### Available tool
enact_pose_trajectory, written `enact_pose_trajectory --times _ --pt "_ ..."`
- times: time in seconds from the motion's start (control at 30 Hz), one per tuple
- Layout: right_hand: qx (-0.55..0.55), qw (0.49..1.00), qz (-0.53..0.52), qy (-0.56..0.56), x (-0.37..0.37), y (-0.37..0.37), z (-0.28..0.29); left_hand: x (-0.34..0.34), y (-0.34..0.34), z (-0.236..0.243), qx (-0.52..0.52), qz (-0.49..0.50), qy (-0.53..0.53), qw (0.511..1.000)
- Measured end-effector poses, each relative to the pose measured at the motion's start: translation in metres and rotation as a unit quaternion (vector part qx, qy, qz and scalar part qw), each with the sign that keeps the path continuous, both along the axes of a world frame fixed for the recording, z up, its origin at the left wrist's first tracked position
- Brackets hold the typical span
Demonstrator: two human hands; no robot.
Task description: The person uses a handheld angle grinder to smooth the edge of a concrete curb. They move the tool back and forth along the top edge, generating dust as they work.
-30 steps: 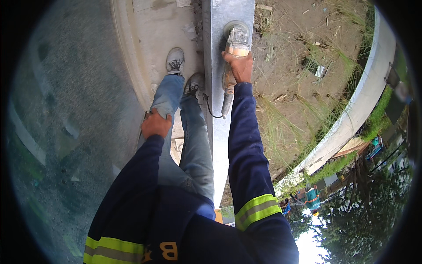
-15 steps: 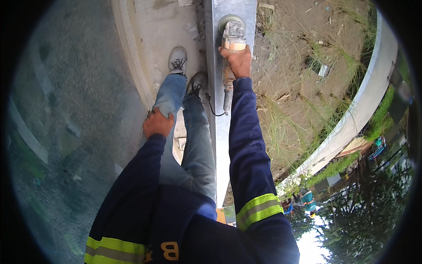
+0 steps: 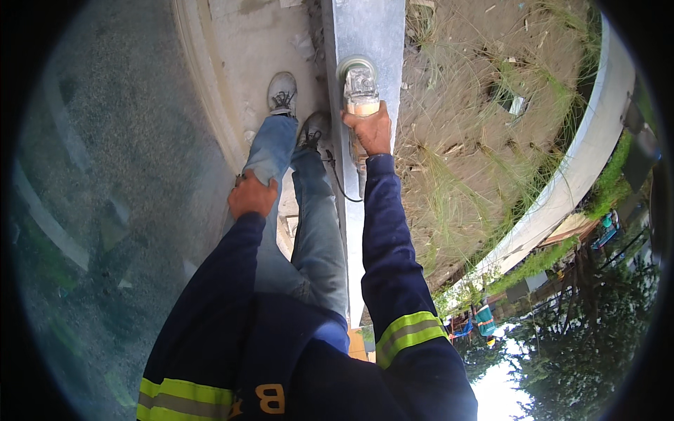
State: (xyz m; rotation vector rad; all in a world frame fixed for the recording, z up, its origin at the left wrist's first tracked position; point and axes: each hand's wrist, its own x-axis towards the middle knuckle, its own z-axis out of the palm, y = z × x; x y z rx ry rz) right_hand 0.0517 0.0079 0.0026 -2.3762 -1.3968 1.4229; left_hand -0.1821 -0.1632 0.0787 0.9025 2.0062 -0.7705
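Observation:
My right hand (image 3: 370,130) is wrapped round the body of a dusty angle grinder (image 3: 361,85), just behind its grey gear head. The grinder's round disc (image 3: 349,65) lies against the flat top of a long grey concrete kerb (image 3: 372,28). From the rear end of the tool a black cord (image 3: 342,188) curves to the left and over the kerb's edge. My left hand (image 3: 253,195) rests on my left knee, thumb and fingers spread over the jeans, holding no tool.
Left of the kerb, my shoes (image 3: 282,92) stand on a dusty concrete strip (image 3: 239,63) with rubble bits. A grey road surface (image 3: 126,140) lies farther left. Dry soil with grass tufts (image 3: 477,140) borders the kerb's right side. A person in a teal top (image 3: 485,319) is far off.
My right hand has drawn the grinder back toward me along the kerb top and slightly left. My left hand has stayed on the knee.

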Motion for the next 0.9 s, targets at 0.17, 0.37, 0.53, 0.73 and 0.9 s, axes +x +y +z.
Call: enact_pose_trajectory --times 0.17,0.37,0.53,0.73,0.9 --pt "0.084 0.994 -0.059 0.049 0.008 0.04 -0.026 0.005 0.002 -0.003 0.009 -0.013 -0.001 1.0" --pt "0.077 0.993 -0.081 0.041 0.039 0.021 -0.013 0.005 -0.003 -0.002 0.006 -0.023 0.014 1.0" --pt "0.046 0.993 -0.078 0.076 0.037 -0.022 -0.006 0.006 -0.004 -0.003 0.006 -0.02 0.011 1.0" --pt "0.058 0.997 -0.044 0.031 0.019 0.006 -0.017 0.01 -0.005 -0.003 0.009 -0.023 0.008 1.0" --pt "0.099 0.99 -0.083 0.06 0.043 0.015 -0.018 0.012 -0.007 -0.002 0.015 -0.018 0.006 1.0"
